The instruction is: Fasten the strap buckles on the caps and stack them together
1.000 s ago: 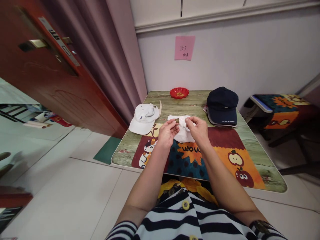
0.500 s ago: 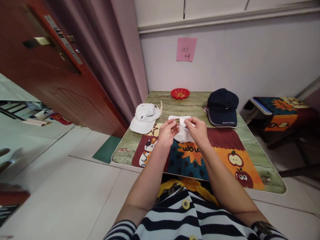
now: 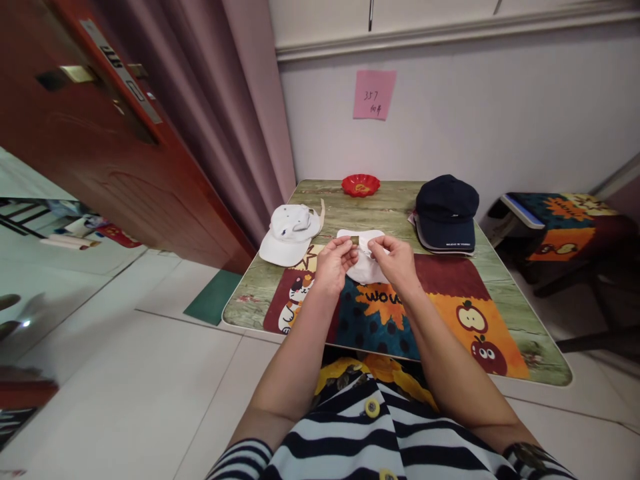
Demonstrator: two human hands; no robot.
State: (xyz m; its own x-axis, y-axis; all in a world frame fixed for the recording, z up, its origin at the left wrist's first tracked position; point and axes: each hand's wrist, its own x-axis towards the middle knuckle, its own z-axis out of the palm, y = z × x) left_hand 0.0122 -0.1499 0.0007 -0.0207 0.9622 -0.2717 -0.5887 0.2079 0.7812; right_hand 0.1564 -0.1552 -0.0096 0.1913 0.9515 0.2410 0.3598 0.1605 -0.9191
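A white cap (image 3: pixel 367 269) lies on the patterned mat at the middle of the table, partly covered by my hands. My left hand (image 3: pixel 336 261) is closed in a pinch on a small brass-coloured buckle (image 3: pixel 355 240) at the cap's near-back part. Opposite it, my right hand (image 3: pixel 393 261) pinches the white strap of the same cap, its tip hidden by the fingers. Another white cap (image 3: pixel 287 235), with a small dark logo and a loose strap, rests to the left. A stack of caps with a navy cap (image 3: pixel 447 208) on top stands to the right.
A red scalloped dish (image 3: pixel 361 185) sits at the table's back edge. The colourful mat (image 3: pixel 450 280) covers the front of the wood-patterned table (image 3: pixel 543 363). A brown door (image 3: pixel 150 180) and a curtain (image 3: pixel 245 100) are at left; a mat-covered stool (image 3: pixel 565 220) is at right.
The view has shifted very slightly. Both hands keep their pinch on the cap's buckle and strap, with hardly any movement of the fingers.
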